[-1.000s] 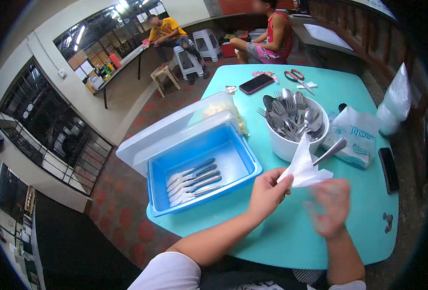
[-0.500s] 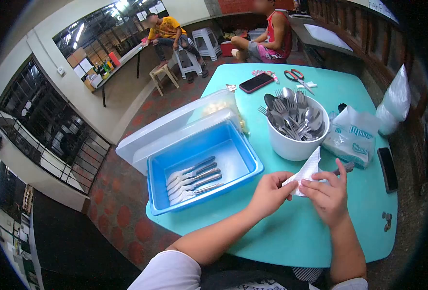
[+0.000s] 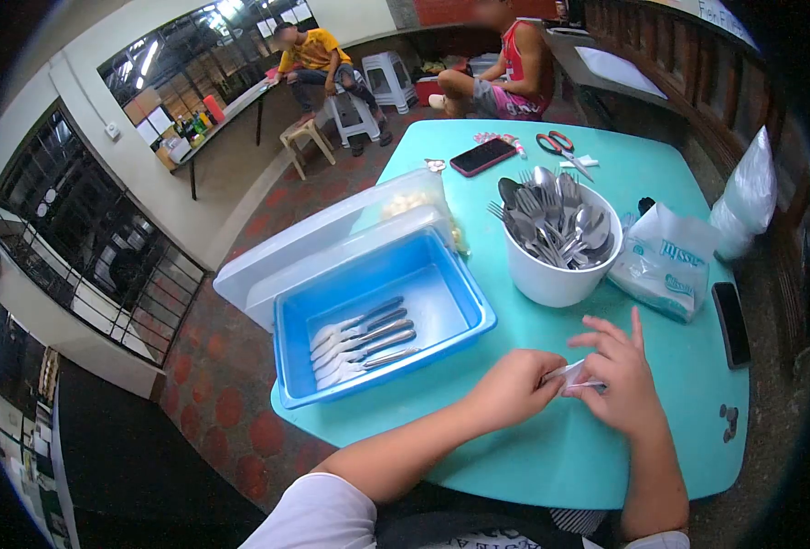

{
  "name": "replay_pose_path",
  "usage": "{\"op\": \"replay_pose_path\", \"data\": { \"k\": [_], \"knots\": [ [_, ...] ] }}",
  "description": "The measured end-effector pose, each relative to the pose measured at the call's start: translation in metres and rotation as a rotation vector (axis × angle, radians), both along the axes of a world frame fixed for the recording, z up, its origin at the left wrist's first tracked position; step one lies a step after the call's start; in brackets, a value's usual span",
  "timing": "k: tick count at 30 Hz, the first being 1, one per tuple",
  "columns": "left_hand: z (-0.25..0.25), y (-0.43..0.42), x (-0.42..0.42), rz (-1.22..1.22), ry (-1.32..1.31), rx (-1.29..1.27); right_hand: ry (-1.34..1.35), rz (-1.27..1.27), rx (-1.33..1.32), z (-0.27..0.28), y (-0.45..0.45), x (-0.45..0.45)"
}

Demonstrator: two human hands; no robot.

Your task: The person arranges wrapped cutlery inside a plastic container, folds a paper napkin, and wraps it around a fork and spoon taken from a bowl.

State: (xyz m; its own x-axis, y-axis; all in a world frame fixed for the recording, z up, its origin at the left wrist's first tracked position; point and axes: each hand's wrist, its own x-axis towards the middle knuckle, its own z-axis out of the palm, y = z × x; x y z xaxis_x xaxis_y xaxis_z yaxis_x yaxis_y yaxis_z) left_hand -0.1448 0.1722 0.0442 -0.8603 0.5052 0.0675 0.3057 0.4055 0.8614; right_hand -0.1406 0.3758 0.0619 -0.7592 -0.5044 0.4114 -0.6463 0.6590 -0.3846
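My left hand (image 3: 521,384) pinches one side of a small folded white tissue (image 3: 571,373) above the table's front part. On its other side, my right hand (image 3: 617,375) grips the tissue between thumb and a finger, other fingers raised. Cutlery inside the tissue is mostly hidden. To the left, a blue tray (image 3: 295,389) holds several tissue-wrapped utensils (image 3: 364,343), handles pointing right. Behind my hands stands a white bucket (image 3: 551,285) full of loose spoons and forks (image 3: 551,215). A plastic tissue pack (image 3: 665,265) lies right of the bucket.
On the turquoise table (image 3: 514,457) are a phone (image 3: 483,157), scissors (image 3: 565,151), another phone (image 3: 730,325), coins (image 3: 729,423) and a plastic bag (image 3: 748,197). A clear lid (image 3: 332,242) leans behind the tray. Two people (image 3: 318,57) (image 3: 519,69) sit beyond.
The tissue has gone from an upright pointed sheet to a small folded bundle. Both hands have moved slightly lower, and the utensil's end no longer sticks out visibly at the right.
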Motion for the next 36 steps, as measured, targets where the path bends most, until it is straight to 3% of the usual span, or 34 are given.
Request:
{"op": "replay_pose_path", "data": {
  "k": [3,15,18,20,24,30,36],
  "knots": [
    [0.007,-0.001,0.001,-0.007,-0.01,-0.018,-0.122,0.027,0.031,-0.004,0.004,-0.002],
    [0.005,-0.01,-0.004,-0.051,-0.03,0.019,-0.197,0.104,-0.136,-0.008,0.013,-0.008],
    [0.008,-0.011,-0.004,-0.063,-0.012,-0.001,-0.431,-0.093,-0.427,-0.015,0.007,-0.002],
    [0.012,-0.011,-0.004,-0.069,-0.008,-0.016,-0.375,-0.073,-0.418,-0.016,0.0,-0.002],
    [0.004,-0.01,-0.003,-0.085,0.109,-0.031,-0.559,-0.054,-0.272,-0.01,0.006,-0.005],
    [0.002,-0.006,0.003,-0.142,0.333,-0.08,-0.92,-0.043,-0.386,-0.024,0.02,-0.007],
    [0.008,-0.005,0.008,-0.174,0.516,-0.191,-1.096,0.105,-0.36,-0.029,0.03,-0.011]
  ]
}}
